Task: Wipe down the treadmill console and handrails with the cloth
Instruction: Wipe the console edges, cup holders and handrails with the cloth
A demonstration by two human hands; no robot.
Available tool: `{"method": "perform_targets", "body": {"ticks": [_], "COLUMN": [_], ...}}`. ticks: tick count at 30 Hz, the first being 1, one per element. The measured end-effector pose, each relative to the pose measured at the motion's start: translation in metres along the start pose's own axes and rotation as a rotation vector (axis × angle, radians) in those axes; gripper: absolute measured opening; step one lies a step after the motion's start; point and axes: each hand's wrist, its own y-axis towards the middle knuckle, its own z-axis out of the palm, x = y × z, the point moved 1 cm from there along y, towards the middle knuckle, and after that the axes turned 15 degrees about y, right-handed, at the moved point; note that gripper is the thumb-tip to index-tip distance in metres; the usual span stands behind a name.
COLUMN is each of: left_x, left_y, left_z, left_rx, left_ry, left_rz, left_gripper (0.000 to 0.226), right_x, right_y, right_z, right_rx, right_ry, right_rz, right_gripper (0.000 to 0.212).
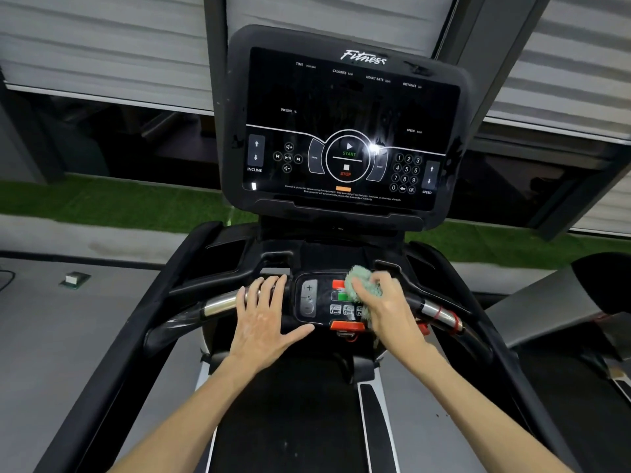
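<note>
Pressing fuzzy green cloth (362, 284) on glossy keypad (309, 298), right hand (387, 310) grip grasping it, left hand (262, 317) flat, released.

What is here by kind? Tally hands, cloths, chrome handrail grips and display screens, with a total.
Bare hands: 2, left hand and right hand
Crumpled green cloth: 1
Shiny chrome handrail grips: 2, left grip and right grip
Black console display screen: 1
Total: 6

I see treadmill's lower control panel (309, 298) carrying load: left hand (261, 312) flat across its left edge and handrail (218, 303), cloth (362, 283) (green, bunched) gripped against buttons by right hand (386, 302). Grey floor (68, 336) at left bears small box (73, 278).
</note>
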Motion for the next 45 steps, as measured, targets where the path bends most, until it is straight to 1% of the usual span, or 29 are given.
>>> {"method": "perform_targets", "body": {"ticks": [2, 5, 6, 7, 8, 9, 10, 11, 12, 13, 14, 16, 19, 21, 23, 24, 25, 27, 28, 31, 34, 35, 36, 37, 38, 39, 40, 42, 45], "left_x": [0.0, -0.001, -0.002, -0.002, -0.002, -0.001, -0.001, -0.001, 0.0, 0.0, 0.0, 0.0, -0.001, -0.001, -0.001, -0.001, -0.002, -0.001, -0.001, 0.0, 0.0, 0.0, 0.0, 0.0, 0.0, 0.0, 0.0, 0.001, 0.003], "left_y": [0.0, 0.001, 0.001, 0.001, 0.001, 0.001, 0.001, 0.001, 0.001, 0.001, 0.001, 0.001, 0.001, 0.001, 0.001, 0.0, 0.0, 0.0, 0.0, 0.0, 0.0, 0.0, 0.0, 0.0, 0.0, -0.001, -0.001, -0.001, -0.001], "left_z": [0.0, 0.0, 0.0, 0.0, 0.001, 0.001, 0.001, 0.0, 0.0, 0.0, 0.001, 0.001, 0.0, 0.0, 0.0, 0.0, -0.001, -0.002, -0.002, -0.002, 0.0, 0.001, 0.0, 0.0, -0.001, -0.001, -0.002, -0.003, -0.002], "left_rx": [0.012, 0.013, 0.008, 0.003, -0.002, -0.001, 0.003, 0.006, 0.007, 0.007, 0.008, 0.002, 0.013, 0.014, 0.01, 0.007, 0.006, 0.001, 0.0, 0.005, 0.007, 0.003, -0.002, -0.003, 0.002, 0.008, 0.012, 0.016, 0.019], "left_ry": [0.007, -0.001, -0.001, 0.0, 0.002, 0.004, 0.008, 0.012, 0.015, 0.013, 0.008, 0.003, 0.003, 0.013, 0.018, 0.015, 0.011, 0.011, 0.012, 0.015, 0.017, 0.017, 0.017, 0.018, 0.022, 0.027, 0.033, 0.04, 0.037], "left_rz": [-0.004, -0.009, -0.009, -0.008, -0.008, -0.008, -0.005, -0.003, -0.001, 0.0, 0.001, -0.004, -0.01, -0.011, -0.01, -0.009, -0.007, -0.004, -0.003, 0.0, 0.017, 0.019, 0.019, 0.017, 0.015, 0.014, 0.015, 0.018, 0.02], "left_gripper": [0.102, 0.102, 0.102, 0.102, 0.102, 0.102, 0.102, 0.102, 0.102, 0.102, 0.102, 0.102, 0.102, 0.102, 0.102, 0.102, 0.101, 0.101, 0.101, 0.102, 0.106, 0.107, 0.107, 0.107, 0.107, 0.107, 0.106, 0.104, 0.102], "right_x": [0.0, -0.001, -0.004, -0.005, 0.001, 0.004, 0.008, 0.013, 0.016, 0.016, 0.016, 0.014, 0.016, 0.017, 0.022, 0.023, 0.026, 0.031, 0.03, 0.031, 0.029, 0.031, 0.032, 0.035, 0.039, 0.043, 0.047, 0.049, 0.05], "right_y": [-0.019, -0.04, -0.038, -0.033, -0.023, -0.01, 0.003, 0.014, 0.022, 0.023, 0.019, -0.001, -0.03, -0.031, -0.015, -0.003, 0.01, 0.028, 0.028, 0.005, -0.027, -0.027, -0.022, -0.013, -0.002, 0.009, 0.021, 0.033, 0.019], "right_z": [0.011, 0.017, 0.015, 0.012, 0.009, 0.006, 0.001, -0.003, -0.005, -0.004, -0.002, 0.008, 0.02, 0.019, 0.014, 0.011, 0.008, 0.005, 0.007, 0.024, 0.036, 0.034, 0.034, 0.031, 0.03, 0.027, 0.025, 0.028, 0.039], "right_rx": [0.058, 0.213, 0.231, 0.284, 0.282, 0.196, 0.104, 0.053, -0.006, -0.052, -0.044, 0.074, 0.184, 0.224, 0.231, 0.207, 0.139, 0.033, 0.015, 0.099, 0.231, 0.263, 0.267, 0.234, 0.196, 0.118, 0.07, 0.024, 0.072], "right_ry": [0.059, -0.05, -0.054, -0.091, -0.079, -0.069, -0.065, -0.041, -0.02, -0.044, -0.024, -0.035, -0.084, -0.075, -0.047, -0.069, -0.085, -0.075, -0.063, -0.024, -0.054, -0.043, -0.024, -0.002, 0.026, 0.064, 0.049, 0.037, 0.001], "right_rz": [0.001, -0.085, -0.074, -0.056, -0.08, -0.144, -0.116, -0.082, -0.055, -0.076, -0.081, -0.102, -0.18, -0.198, -0.103, -0.122, -0.122, -0.096, -0.097, -0.109, -0.217, -0.227, -0.2, -0.166, -0.153, -0.125, -0.12, -0.11, -0.144], "right_gripper": [0.07, 0.078, 0.076, 0.068, 0.049, 0.027, 0.017, 0.021, 0.032, 0.042, 0.052, 0.064, 0.073, 0.072, 0.059, 0.052, 0.051, 0.059, 0.061, 0.063, 0.077, 0.077, 0.073, 0.062, 0.049, 0.041, 0.044, 0.059, 0.069]}}
